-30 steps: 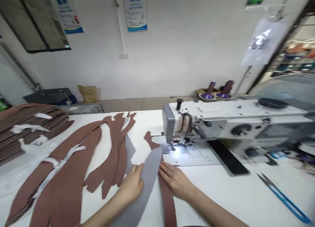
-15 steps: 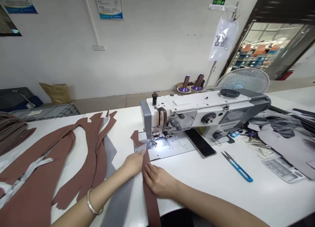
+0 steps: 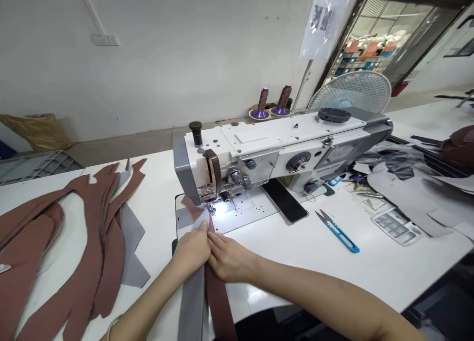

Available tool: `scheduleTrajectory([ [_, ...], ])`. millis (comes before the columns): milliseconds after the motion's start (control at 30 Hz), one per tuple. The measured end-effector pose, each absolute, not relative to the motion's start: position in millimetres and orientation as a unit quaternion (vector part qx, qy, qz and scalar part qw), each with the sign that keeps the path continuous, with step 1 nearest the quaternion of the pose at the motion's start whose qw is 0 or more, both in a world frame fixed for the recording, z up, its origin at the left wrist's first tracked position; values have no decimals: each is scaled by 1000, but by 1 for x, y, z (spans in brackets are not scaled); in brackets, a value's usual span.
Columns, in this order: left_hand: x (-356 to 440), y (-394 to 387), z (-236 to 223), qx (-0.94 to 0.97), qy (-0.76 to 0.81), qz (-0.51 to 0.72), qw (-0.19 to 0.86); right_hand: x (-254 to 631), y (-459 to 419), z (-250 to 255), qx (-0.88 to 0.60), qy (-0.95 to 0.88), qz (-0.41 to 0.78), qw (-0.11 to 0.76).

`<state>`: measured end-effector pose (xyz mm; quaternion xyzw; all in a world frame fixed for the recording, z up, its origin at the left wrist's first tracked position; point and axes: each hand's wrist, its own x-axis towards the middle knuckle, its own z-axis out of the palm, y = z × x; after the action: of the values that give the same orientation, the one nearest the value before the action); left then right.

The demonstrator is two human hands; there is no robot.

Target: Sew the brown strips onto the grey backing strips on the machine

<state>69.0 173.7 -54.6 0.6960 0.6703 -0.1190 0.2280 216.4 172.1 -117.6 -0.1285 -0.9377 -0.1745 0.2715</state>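
Observation:
A long brown fabric strip (image 3: 220, 306) runs from the table's front edge up to the presser foot (image 3: 212, 208) of the sewing machine (image 3: 259, 153). Its far end lies on the lit metal plate, and a pale grey underside is turned up just before the foot. My left hand (image 3: 192, 249) is closed on the strip's left edge, with a grey piece of material (image 3: 192, 301) below it. Pressed against it, my right hand (image 3: 231, 257) pinches the strip from the right side. Both hands' fingertips are partly hidden by the fabric and each other.
Several cut brown pieces (image 3: 92, 222) spread over the table's left. Blue-handled thread snips (image 3: 338, 232) and a black phone (image 3: 285, 201) lie right of the hands. Two thread cones (image 3: 262, 101) and a fan (image 3: 351, 92) stand behind the machine.
My view has turned right and down. Both hands have moved together, and the strip's far end now sits at the presser foot, where before it lay left of it.

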Motion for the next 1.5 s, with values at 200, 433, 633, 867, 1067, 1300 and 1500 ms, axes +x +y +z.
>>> scheduleTrajectory([
  [200,82,175,-54,685,688,-107,213,223,171,-119,-143,-929,-185,288],
  [433,84,186,-44,663,698,-128,240,225,173,-118,-134,-930,-177,294],
  [633,77,186,-53,668,693,-106,250,226,174,-116,-139,-933,-157,292],
  [867,73,187,-59,672,685,-118,255,227,174,-115,-137,-938,-130,292],
  [1067,74,190,-57,669,685,-130,258,227,174,-120,-152,-940,-106,287],
  [1300,73,193,-56,678,678,-120,258,227,177,-118,-168,-936,-108,289],
  [1500,75,194,-53,680,674,-135,256,227,176,-118,-166,-940,-98,281],
])
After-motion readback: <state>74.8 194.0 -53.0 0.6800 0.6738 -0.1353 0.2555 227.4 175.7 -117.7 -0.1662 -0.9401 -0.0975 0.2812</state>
